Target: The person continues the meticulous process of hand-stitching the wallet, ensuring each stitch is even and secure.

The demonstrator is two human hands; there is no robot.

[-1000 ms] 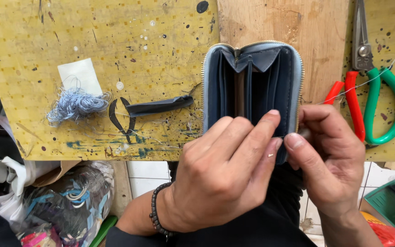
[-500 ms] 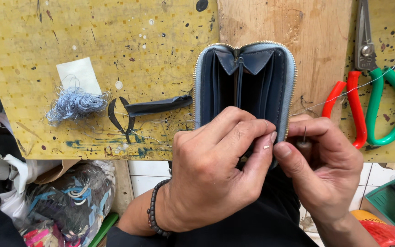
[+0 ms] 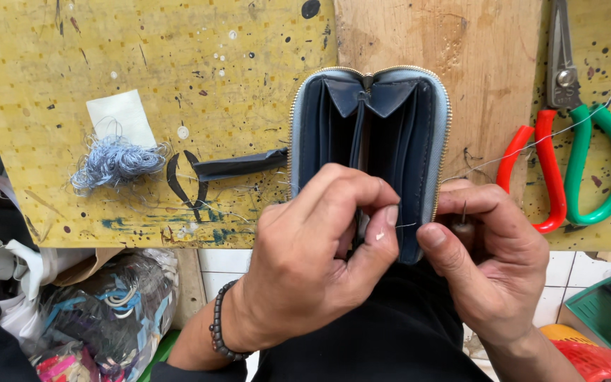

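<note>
An open blue zip-around wallet (image 3: 390, 120) stands upright at the near edge of a yellow paint-spattered work board (image 3: 143, 56), its inner pockets facing me. My left hand (image 3: 319, 262) pinches the wallet's lower inside edge between thumb and fingers. My right hand (image 3: 493, 269) grips the lower right edge of the wallet and holds a small wooden-handled awl (image 3: 464, 225), its metal point up. A thin pale thread (image 3: 532, 145) runs from this hand toward the scissors.
Scissors with one red and one green handle (image 3: 574, 155) lie at the right. A tangle of light blue thread (image 3: 114, 159) and a white paper scrap (image 3: 120, 115) sit at the left, a black strap (image 3: 238, 166) beside the wallet. Bags of scraps (image 3: 100, 311) lie below.
The wallet has shifted slightly left and my left fingers have curled tighter over its lower edge. My right hand has turned, and the awl's point now shows.
</note>
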